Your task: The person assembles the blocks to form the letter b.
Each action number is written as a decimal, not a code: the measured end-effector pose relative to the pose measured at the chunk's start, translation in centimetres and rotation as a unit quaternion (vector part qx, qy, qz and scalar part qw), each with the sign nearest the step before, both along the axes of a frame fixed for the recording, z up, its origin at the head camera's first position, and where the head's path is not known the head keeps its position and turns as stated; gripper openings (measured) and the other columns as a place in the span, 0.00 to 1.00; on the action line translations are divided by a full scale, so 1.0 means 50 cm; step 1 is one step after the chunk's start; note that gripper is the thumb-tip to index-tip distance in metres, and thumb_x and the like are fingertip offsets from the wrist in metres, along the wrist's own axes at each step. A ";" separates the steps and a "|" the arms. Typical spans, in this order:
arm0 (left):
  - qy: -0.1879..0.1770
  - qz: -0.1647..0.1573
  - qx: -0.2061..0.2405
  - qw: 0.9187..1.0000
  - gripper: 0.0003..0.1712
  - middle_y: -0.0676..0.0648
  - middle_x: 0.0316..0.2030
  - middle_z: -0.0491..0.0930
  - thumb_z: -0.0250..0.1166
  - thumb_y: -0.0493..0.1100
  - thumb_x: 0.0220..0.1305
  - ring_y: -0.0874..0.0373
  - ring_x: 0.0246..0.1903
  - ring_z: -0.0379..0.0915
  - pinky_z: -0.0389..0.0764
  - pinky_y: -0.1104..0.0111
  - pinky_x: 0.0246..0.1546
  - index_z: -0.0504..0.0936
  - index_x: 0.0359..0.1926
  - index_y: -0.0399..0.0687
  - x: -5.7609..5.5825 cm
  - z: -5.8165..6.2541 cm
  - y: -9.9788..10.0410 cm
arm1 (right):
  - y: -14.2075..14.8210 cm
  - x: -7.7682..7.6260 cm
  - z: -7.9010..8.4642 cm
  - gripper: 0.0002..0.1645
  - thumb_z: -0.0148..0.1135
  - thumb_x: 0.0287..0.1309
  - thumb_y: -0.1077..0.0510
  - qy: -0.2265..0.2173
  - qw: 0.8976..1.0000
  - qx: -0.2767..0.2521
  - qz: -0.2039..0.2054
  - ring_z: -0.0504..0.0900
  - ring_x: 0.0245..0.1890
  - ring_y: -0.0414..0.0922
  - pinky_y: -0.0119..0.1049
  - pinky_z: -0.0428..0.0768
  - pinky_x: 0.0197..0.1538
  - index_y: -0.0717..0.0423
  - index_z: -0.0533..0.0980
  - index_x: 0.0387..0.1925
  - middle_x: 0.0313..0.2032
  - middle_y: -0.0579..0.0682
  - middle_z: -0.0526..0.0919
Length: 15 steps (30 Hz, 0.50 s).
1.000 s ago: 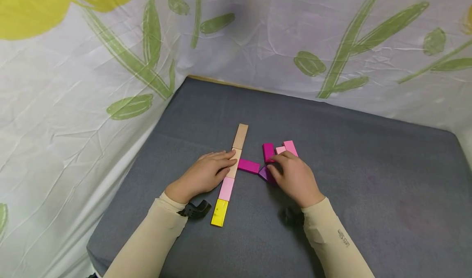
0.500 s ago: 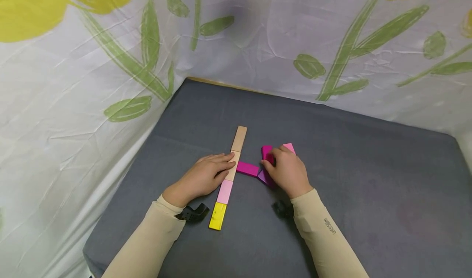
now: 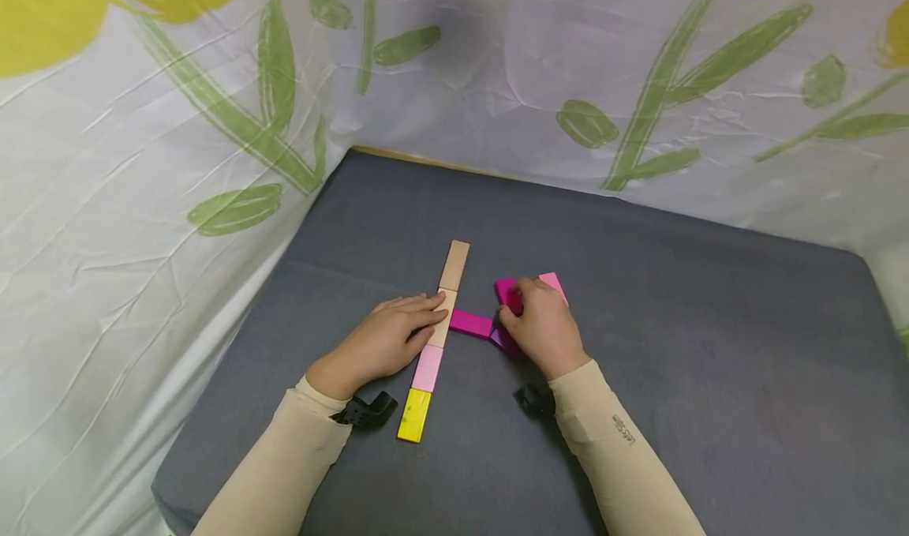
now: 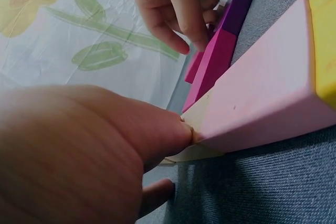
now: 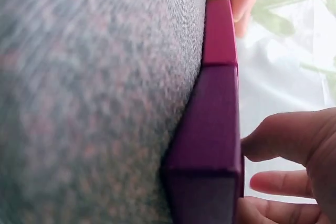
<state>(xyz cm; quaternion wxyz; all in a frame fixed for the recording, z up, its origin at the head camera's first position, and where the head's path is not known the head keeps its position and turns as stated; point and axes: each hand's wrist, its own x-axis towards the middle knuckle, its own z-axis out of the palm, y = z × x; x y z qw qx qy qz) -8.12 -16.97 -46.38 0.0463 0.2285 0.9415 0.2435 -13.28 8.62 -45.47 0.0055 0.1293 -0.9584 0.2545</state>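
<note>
My left hand (image 3: 379,345) rests with extended fingers across the pale wooden block (image 3: 441,331) in the middle of a straight row. A magenta block (image 3: 471,324) juts rightward from that block, and a purple block (image 3: 503,343) with an angled side touches its far end. My right hand (image 3: 547,327) pinches another magenta block (image 3: 506,292) between thumb and fingers, just above the purple one; part of it is covered by the hand. In the right wrist view, the purple block (image 5: 210,124) fills the foreground, beside the right thumb and fingers.
The row also has a tan block (image 3: 454,264) at its far end, then a pink block (image 3: 428,369) and a yellow block (image 3: 414,415) nearer me. A brighter pink block (image 3: 553,282) shows behind my right hand. Grey cloth covers the table (image 3: 710,362); printed fabric hangs behind.
My right hand has shifted left onto the upper magenta block, which now leans slightly. It now hides the small pale pink block seen earlier. The left hand stays on the row.
</note>
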 end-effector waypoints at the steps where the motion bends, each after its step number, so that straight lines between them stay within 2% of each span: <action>1: 0.001 0.001 0.001 1.000 0.22 0.46 0.74 0.72 0.62 0.42 0.77 0.45 0.72 0.70 0.67 0.46 0.74 0.81 0.68 0.46 0.000 0.000 0.000 | 0.001 0.000 0.001 0.11 0.68 0.58 0.60 0.003 1.000 -0.003 0.001 0.75 0.28 0.47 0.39 0.77 0.28 0.61 0.82 0.41 0.28 0.52 0.78; 8: -0.002 0.003 -0.002 1.000 0.22 0.46 0.74 0.71 0.62 0.42 0.77 0.45 0.72 0.70 0.67 0.45 0.74 0.81 0.68 0.46 0.000 0.000 -0.001 | 0.012 0.018 0.024 0.19 0.68 0.56 0.60 0.003 1.000 -0.022 -0.006 0.77 0.26 0.48 0.36 0.78 0.26 0.62 0.83 0.49 0.28 0.53 0.81; 15: -0.005 0.001 0.002 1.000 0.23 0.46 0.74 0.71 0.62 0.42 0.77 0.44 0.73 0.69 0.66 0.46 0.75 0.81 0.69 0.45 0.001 -0.001 -0.001 | 0.036 0.058 0.049 0.23 0.71 0.53 0.60 -0.008 0.999 -0.037 -0.025 0.77 0.25 0.46 0.34 0.78 0.25 0.64 0.83 0.51 0.31 0.55 0.81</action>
